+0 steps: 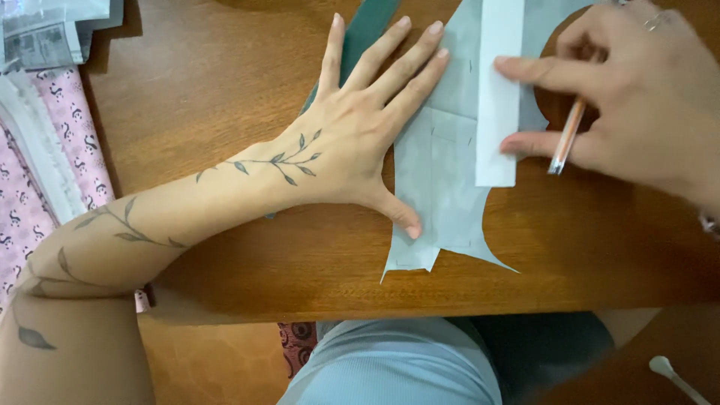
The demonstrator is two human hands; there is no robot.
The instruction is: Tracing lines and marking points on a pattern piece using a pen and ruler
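Wood table (225, 90): hands pin paper pattern (442, 187) w/ white strip (496, 112).

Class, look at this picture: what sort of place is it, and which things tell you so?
Probably a home sewing or craft table: a grey paper pattern piece pressed flat on a wooden table, patterned pink fabric at its edge, and a pen in the right hand.

Bare wooden table (195, 97) left of the paper pattern (442, 187), folded fabrics (45, 150) possibly crowding far-left edge
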